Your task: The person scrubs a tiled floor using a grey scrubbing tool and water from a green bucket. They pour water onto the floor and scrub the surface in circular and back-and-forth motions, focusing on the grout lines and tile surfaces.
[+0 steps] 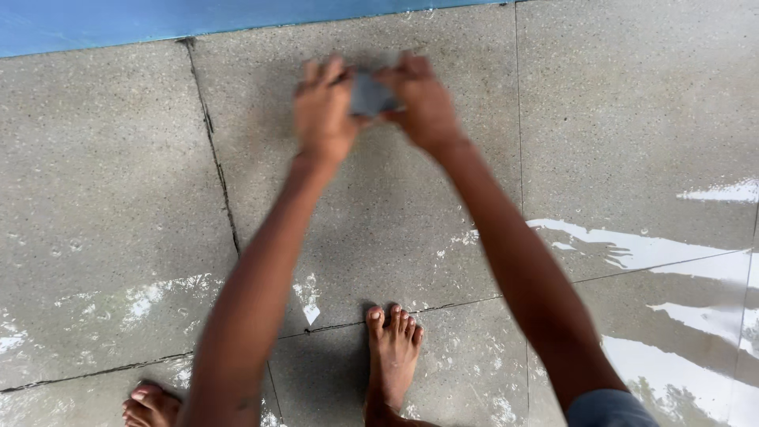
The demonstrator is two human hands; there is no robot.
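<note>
Gripping a small grey block (pixel 370 95) from both sides, the left hand (pixel 324 111) and the right hand (pixel 423 99) press it down against the grey stone floor (pixel 118 182), close to the blue wall base (pixel 95 20). Both hands are blurred, so the fingers cannot be read singly, but each hand is clenched on its own end of the block, and the block sits between them, touching or just above the floor slab. Judging by the blur and the wet white streaks (pixel 632 249) to the right, the step in hand looks like scrubbing or rubbing the slab with both arms stretched out. 2 bare feet (pixel 393 348) stand well behind the block. A further stroke would call for even pressure from both hands and a firm hold, since the wet surface could let the block slip sideways.
</note>
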